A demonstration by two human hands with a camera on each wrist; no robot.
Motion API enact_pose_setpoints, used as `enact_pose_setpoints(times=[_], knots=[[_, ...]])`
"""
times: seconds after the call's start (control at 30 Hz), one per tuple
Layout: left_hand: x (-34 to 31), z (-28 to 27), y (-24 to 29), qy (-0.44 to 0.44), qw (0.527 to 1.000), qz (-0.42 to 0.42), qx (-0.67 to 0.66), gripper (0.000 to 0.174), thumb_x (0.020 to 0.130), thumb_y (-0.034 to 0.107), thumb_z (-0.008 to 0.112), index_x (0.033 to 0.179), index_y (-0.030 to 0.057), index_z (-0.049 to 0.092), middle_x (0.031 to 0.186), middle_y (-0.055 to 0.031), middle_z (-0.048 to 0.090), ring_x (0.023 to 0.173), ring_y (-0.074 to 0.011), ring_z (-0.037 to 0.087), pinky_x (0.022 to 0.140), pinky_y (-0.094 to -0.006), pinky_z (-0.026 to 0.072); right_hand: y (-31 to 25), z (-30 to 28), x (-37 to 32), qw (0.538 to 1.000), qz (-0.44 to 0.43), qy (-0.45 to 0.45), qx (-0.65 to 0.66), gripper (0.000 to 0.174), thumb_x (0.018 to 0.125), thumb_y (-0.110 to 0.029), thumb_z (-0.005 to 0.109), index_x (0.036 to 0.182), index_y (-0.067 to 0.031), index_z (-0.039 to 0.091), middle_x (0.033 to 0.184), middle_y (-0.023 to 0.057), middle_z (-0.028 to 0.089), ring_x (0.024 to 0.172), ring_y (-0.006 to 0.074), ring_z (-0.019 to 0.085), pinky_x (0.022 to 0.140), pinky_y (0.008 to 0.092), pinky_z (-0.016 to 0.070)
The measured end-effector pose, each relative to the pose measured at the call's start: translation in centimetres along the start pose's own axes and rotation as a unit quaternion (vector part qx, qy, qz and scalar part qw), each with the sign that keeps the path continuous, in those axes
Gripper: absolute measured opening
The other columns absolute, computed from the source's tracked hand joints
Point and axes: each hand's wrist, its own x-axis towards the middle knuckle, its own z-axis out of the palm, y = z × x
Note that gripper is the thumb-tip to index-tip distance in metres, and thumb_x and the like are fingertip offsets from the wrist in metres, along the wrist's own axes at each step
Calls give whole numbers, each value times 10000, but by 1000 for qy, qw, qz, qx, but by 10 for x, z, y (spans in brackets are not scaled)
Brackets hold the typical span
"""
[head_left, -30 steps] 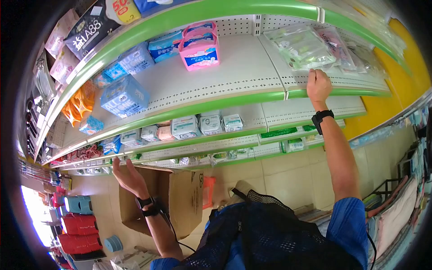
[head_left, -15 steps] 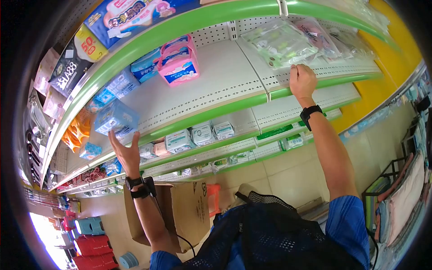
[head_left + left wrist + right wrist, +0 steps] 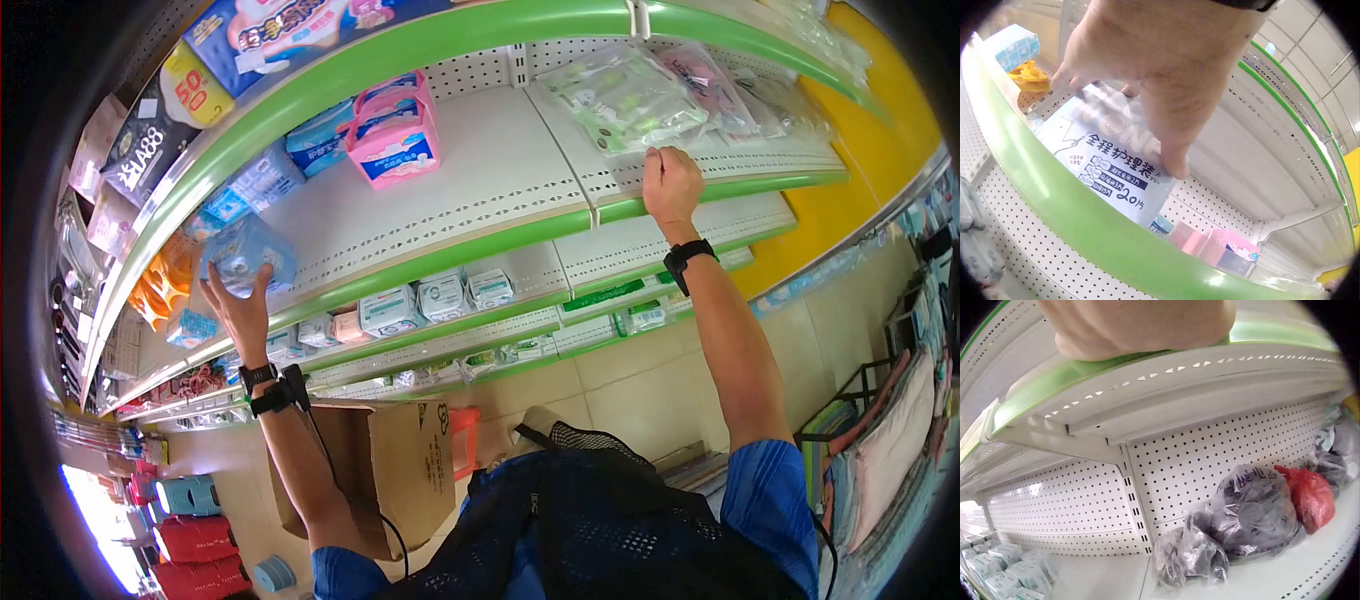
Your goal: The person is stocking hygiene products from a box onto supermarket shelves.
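My left hand (image 3: 238,318) reaches to a light blue pack of sanitary pads (image 3: 252,252) on the shelf at the left. In the left wrist view the thumb lies on one side of this pack (image 3: 1116,156) and the fingers on the other, spanning its printed face. My right hand (image 3: 672,188) is curled in a fist at the green front edge (image 3: 720,184) of the same shelf, with nothing visible in it. Just beyond the fist lies a clear bag with green print (image 3: 625,100).
Pink packs (image 3: 395,150) and blue packs (image 3: 322,138) stand farther in. Orange items (image 3: 162,285) lie left of the light blue pack. Lower shelves carry white packs (image 3: 390,310). A cardboard box (image 3: 400,470) stands on the floor. The upper shelf's green edge (image 3: 400,62) overhangs.
My left hand has risen from over the cardboard box to the light blue pack, which now sits slightly farther left in view. My right fist stays at the shelf edge while the view has shifted.
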Motion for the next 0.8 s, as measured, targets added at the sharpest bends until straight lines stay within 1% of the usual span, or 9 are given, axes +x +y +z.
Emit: enact_pose_setpoints(times=[0.03, 0.07, 0.2, 0.27, 0.37, 0.4, 0.63, 0.73, 0.8], knots=[[2, -2, -2, -23, 1000, -14, 16, 1119, 737, 564, 823, 1539, 23, 261, 1558, -366, 187, 1461, -496, 208, 1155, -545, 276, 0, 1, 0, 1000, -2, 0, 5, 249, 869, -169, 601, 659, -36, 596, 684, 115, 610, 652, 336, 588, 611, 459, 456], [4, -1, -3, -24, 1000, -20, 4, 1116, 728, 560, 833, 1534, 26, 276, 1557, -367, 179, 1468, -492, 186, 1157, -547, 263, 0, 1, -1, 1000, 3, -7, 3, 248, 869, -169, 601, 661, -36, 598, 684, 116, 610, 653, 335, 588, 611, 459, 456], [4, 3, -12, -9, 999, -2, -39, 1115, 713, 529, 855, 1520, 16, 282, 1549, -358, 187, 1471, -484, 174, 1158, -553, 259, 1, 0, 0, 1000, 5, -14, 3, 254, 869, -167, 600, 655, -31, 592, 682, 122, 606, 658, 340, 585, 610, 459, 452], [1, 6, -9, -8, 996, -1, -91, 1116, 702, 485, 876, 1504, -2, 271, 1535, -341, 207, 1472, -466, 165, 1168, -550, 241, -1, -1, 0, 1000, 4, -14, 10, 259, 870, -166, 600, 651, -28, 585, 682, 125, 604, 658, 344, 582, 610, 462, 450], [1, 11, -8, -6, 994, -10, -108, 1133, 687, 454, 893, 1494, -15, 252, 1524, -329, 221, 1466, -462, 167, 1176, -539, 225, -3, -2, 0, 1000, 10, -17, 14, 269, 871, -167, 600, 644, -25, 576, 682, 129, 600, 659, 350, 577, 611, 468, 446], [1, 11, -8, -12, 993, -29, -110, 1149, 675, 446, 902, 1493, -17, 242, 1518, -326, 230, 1464, -463, 163, 1181, -534, 217, -2, -1, 0, 1000, 17, -20, 10, 274, 872, -169, 600, 641, -23, 572, 682, 131, 599, 658, 353, 575, 613, 471, 443], [0, 13, -8, -9, 993, -13, -118, 1171, 665, 457, 903, 1494, -15, 225, 1509, -333, 233, 1461, -466, 169, 1181, -539, 221, -5, -2, 0, 1000, 16, -10, 7, 273, 875, -171, 602, 644, -26, 578, 683, 128, 601, 661, 353, 578, 610, 475, 442], [0, 10, -4, -11, 993, -27, -118, 1158, 654, 484, 904, 1482, -18, 270, 1531, -344, 199, 1452, -486, 192, 1172, -551, 240, -6, -2, 0, 1000, 25, -18, -1, 275, 879, -176, 603, 646, -31, 582, 687, 123, 607, 664, 352, 581, 609, 474, 443], [-1, 6, -2, 34, 999, 21, 22, 1129, 643, 512, 903, 1463, -12, 331, 1557, -349, 171, 1447, -491, 220, 1163, -555, 266, -5, -2, 1, 999, 26, -22, -2, 282, 884, -186, 602, 648, -33, 584, 691, 120, 613, 666, 349, 585, 612, 473, 447]])
